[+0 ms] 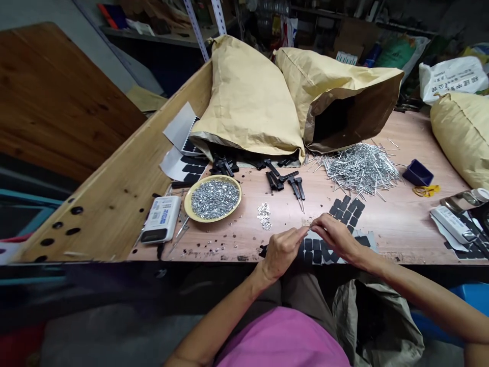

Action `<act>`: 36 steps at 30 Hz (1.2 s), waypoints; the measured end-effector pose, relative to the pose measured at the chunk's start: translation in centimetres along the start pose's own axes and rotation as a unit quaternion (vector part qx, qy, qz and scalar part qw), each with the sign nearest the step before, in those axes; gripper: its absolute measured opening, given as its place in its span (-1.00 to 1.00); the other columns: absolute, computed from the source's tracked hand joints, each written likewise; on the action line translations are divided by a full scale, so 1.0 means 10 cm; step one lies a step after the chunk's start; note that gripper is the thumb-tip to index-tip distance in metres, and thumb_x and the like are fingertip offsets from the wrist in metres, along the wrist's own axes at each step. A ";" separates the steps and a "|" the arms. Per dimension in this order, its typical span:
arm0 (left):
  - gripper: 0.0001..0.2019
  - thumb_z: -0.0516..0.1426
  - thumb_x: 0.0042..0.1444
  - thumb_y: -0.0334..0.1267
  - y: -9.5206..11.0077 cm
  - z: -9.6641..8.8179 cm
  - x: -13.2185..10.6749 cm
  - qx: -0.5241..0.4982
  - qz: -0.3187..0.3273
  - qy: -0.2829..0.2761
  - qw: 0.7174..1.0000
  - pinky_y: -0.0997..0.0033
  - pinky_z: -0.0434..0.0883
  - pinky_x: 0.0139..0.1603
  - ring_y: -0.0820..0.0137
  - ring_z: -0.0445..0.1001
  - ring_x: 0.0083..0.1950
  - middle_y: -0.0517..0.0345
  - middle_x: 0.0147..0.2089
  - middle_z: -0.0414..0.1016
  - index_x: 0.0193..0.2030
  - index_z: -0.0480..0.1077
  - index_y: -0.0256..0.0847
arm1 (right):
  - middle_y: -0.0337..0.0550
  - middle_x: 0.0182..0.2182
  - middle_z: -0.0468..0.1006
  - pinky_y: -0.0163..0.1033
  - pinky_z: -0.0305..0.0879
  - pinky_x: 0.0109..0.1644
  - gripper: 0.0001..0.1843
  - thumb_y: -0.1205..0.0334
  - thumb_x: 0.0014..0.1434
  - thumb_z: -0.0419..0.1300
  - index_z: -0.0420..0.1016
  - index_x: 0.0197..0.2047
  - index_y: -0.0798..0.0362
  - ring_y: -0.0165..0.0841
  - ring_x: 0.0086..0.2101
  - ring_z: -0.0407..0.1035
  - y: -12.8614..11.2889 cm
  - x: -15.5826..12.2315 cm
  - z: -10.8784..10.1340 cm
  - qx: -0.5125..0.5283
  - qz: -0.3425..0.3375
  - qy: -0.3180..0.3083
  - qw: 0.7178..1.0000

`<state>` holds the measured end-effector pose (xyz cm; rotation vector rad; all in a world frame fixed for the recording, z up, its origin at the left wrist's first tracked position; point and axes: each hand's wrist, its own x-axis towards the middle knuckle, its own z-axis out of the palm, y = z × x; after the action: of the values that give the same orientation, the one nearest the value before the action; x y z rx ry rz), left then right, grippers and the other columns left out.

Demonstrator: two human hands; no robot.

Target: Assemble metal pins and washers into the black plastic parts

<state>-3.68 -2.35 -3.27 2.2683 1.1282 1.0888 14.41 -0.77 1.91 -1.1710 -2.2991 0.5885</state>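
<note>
My left hand (281, 251) and my right hand (336, 235) meet fingertip to fingertip just above the near edge of the wooden table (397, 224). Both pinch something tiny between thumb and fingers; it is too small to name. Under and behind my hands lie black square pads (348, 210) on a backing sheet. A small heap of shiny washers (264, 215) sits just beyond my left hand. A pile of thin metal pins (357, 167) spreads further back on the right. Black plastic parts (284, 181) lie in the middle.
A yellow dish (215, 200) full of small silver pieces stands at the left, beside a white box (162, 218). Two large brown paper sacks (252, 102) lie at the back, one open. A blue tray (418, 173) and yellow rubber bands (426, 190) sit right.
</note>
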 end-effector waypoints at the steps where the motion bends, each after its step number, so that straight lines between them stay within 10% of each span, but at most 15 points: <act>1: -0.69 -0.08 0.28 -0.34 -0.01 0.01 0.01 0.007 -0.004 0.004 1.000 0.57 0.42 -0.37 0.47 0.50 -0.43 0.08 -0.44 0.53 -0.08 0.49 -0.23 | -0.15 -0.45 0.46 -0.29 0.30 -0.35 -0.64 0.04 0.32 -0.06 0.42 -0.29 0.09 -0.41 -0.43 0.33 0.00 0.02 0.00 0.067 0.054 -0.008 0.996; 8: -0.70 -0.05 0.27 -0.34 -0.01 0.06 0.04 0.010 -0.026 0.023 0.999 0.55 0.43 -0.29 0.44 0.52 -0.37 0.05 -0.39 0.57 -0.07 0.49 -0.24 | -0.23 -0.56 0.46 -0.28 0.33 -0.38 -0.49 -0.20 0.03 0.19 0.55 -0.30 0.14 -0.45 -0.52 0.33 0.02 0.08 -0.05 0.316 0.268 -0.033 0.910; 15: -0.71 0.01 0.23 -0.16 0.02 0.03 0.10 -0.188 -0.129 0.008 0.974 0.42 0.45 -0.21 0.36 0.52 -0.25 0.01 -0.26 0.58 -0.14 0.53 -0.20 | -0.12 -0.40 0.53 -0.30 0.37 -0.38 -0.61 -0.08 0.18 0.12 0.54 -0.29 0.10 -0.43 -0.46 0.41 0.11 0.01 0.00 0.196 0.125 0.018 0.972; 18: -0.62 0.09 0.12 0.03 -0.02 -0.06 0.15 -0.382 -0.251 -0.098 0.884 0.51 0.35 -0.53 0.48 0.36 -0.53 0.14 -0.52 0.44 -0.21 0.54 -0.26 | -0.07 -0.36 0.54 -0.31 0.39 -0.31 -0.68 0.08 0.29 0.02 0.51 -0.23 0.09 -0.41 -0.37 0.43 0.15 0.00 -0.06 0.076 -0.025 0.017 0.997; 22: -0.42 0.21 -0.10 0.18 -0.12 -0.15 0.17 -0.569 -0.363 -0.324 0.663 0.66 -0.15 -0.74 0.69 -0.20 -0.72 0.49 -0.70 -0.08 -0.15 0.49 -0.35 | 0.01 -0.28 0.53 -0.24 0.37 -0.20 -0.68 0.27 0.35 -0.10 0.45 -0.10 0.14 -0.36 -0.26 0.41 0.12 0.03 -0.21 -0.038 -0.220 -0.049 0.973; 24: -0.39 0.22 -0.14 0.19 -0.14 -0.16 0.15 -0.581 -0.360 -0.364 0.633 0.66 -0.17 -0.74 0.70 -0.22 -0.71 0.51 -0.69 -0.11 -0.15 0.48 -0.37 | 0.00 -0.30 0.53 -0.21 0.36 -0.18 -0.67 0.31 0.36 -0.14 0.44 -0.09 0.15 -0.35 -0.26 0.40 0.09 0.04 -0.26 -0.076 -0.256 -0.096 0.959; 26: -0.45 0.15 -0.02 0.17 -0.11 -0.14 0.13 -0.535 -0.328 -0.317 0.711 0.64 -0.06 -0.74 0.67 -0.10 -0.72 0.44 -0.70 -0.01 -0.17 0.50 -0.35 | -0.01 -0.34 0.52 -0.22 0.35 -0.23 -0.64 0.28 0.37 -0.16 0.45 -0.14 0.14 -0.36 -0.32 0.38 0.07 0.04 -0.26 -0.088 -0.234 -0.108 0.962; 30: -0.66 0.01 0.23 -0.09 0.00 -0.07 0.08 -0.249 -0.144 -0.071 0.955 0.53 0.37 -0.46 0.48 0.42 -0.46 0.12 -0.46 0.47 -0.18 0.52 -0.25 | -0.06 -0.39 0.49 -0.29 0.33 -0.33 -0.61 0.04 0.32 -0.06 0.46 -0.28 0.12 -0.39 -0.40 0.37 0.07 0.02 -0.15 0.021 -0.031 -0.051 0.998; 36: -0.72 -0.05 0.26 -0.40 0.02 0.03 0.03 0.067 0.042 0.052 0.995 0.59 0.39 -0.39 0.50 0.48 -0.46 0.13 -0.48 0.52 -0.08 0.48 -0.25 | -0.23 -0.59 0.42 -0.34 0.23 -0.49 -0.48 -0.23 0.08 0.11 0.46 -0.44 0.12 -0.45 -0.57 0.29 0.01 0.05 -0.04 0.256 0.265 -0.046 0.929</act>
<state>-3.24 -2.24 -3.27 2.4067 1.1878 1.2108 14.43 -0.25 2.26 -1.5021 -1.7072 1.3678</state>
